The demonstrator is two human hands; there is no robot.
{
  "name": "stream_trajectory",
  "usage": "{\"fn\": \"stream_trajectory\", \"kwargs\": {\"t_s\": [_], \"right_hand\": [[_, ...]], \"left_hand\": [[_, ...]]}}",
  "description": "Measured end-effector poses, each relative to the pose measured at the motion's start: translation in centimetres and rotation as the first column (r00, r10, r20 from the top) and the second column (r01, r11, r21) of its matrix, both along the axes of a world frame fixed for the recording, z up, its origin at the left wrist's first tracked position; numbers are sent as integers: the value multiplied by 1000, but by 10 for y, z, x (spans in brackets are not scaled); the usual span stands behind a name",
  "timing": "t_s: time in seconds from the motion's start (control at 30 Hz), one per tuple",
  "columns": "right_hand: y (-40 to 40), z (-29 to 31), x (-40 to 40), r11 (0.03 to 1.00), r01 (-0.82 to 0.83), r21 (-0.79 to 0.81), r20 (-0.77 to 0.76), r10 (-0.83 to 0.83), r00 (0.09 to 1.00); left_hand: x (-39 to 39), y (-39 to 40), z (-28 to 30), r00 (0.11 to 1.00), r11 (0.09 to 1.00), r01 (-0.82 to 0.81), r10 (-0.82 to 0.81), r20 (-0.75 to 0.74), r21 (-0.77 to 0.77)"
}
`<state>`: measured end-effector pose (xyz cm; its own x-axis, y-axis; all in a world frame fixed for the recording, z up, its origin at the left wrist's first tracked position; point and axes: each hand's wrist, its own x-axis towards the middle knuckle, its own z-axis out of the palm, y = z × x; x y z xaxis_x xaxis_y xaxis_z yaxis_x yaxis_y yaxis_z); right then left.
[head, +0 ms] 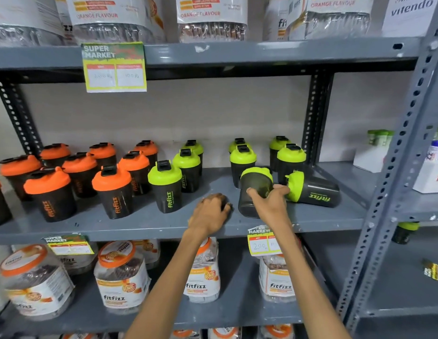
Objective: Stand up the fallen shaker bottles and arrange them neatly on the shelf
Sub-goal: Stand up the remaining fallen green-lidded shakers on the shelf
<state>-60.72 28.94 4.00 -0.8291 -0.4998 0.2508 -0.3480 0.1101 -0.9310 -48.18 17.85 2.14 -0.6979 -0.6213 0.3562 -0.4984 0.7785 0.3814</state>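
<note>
Nearest me, the left hand (209, 212) is resting palm down on the front part of the shelf (139, 226), fingers loosely curled, holding nothing as far as I can see. Just beside it the right hand (269, 203) is wrapped around a green-lidded shaker (254, 187) that's tilted, lid leaning toward the back, base toward the front edge. Right next to that, another green shaker (313, 189) is lying flat on its side, lid pointing left and almost touching the right hand. Behind them are upright green ones (242, 162) and, off to the left, a bunch of orange-lidded ones (113, 189).

Honestly the risk looks like the elbow room: swing the tilted one upright too fast and it could knock the standing pair behind it, or nudge the lying one so it rolls toward the open right end.
</note>
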Motion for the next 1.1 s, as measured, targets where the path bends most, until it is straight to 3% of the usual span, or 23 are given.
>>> {"fn": "stream_trajectory", "kwargs": {"t_s": [0.2,0.33,0.67,0.87,1.0,1.1], "right_hand": [[2,-6,16,988,87,-126,-174,-109,979],[-10,-3,23,977,173,-123,-230,-198,953],[-28,-14,31,976,198,-92,-285,-216,934],[4,-15,26,994,106,-26,-327,-109,939],[50,-15,1,998,64,-14,-577,-60,814],[69,0,-27,968,236,90,-793,-74,604]], "left_hand": [[1,2,1,1000,1000,-10,10,-24,7],[1,2,0,998,999,-33,35,-50,36],[2,0,0,998,998,-25,28,-61,49],[2,-1,-1,997,999,-15,18,-72,46],[-1,-4,-5,996,999,-14,17,-86,43],[-2,-4,-5,996,997,-16,22,-87,69]]}}
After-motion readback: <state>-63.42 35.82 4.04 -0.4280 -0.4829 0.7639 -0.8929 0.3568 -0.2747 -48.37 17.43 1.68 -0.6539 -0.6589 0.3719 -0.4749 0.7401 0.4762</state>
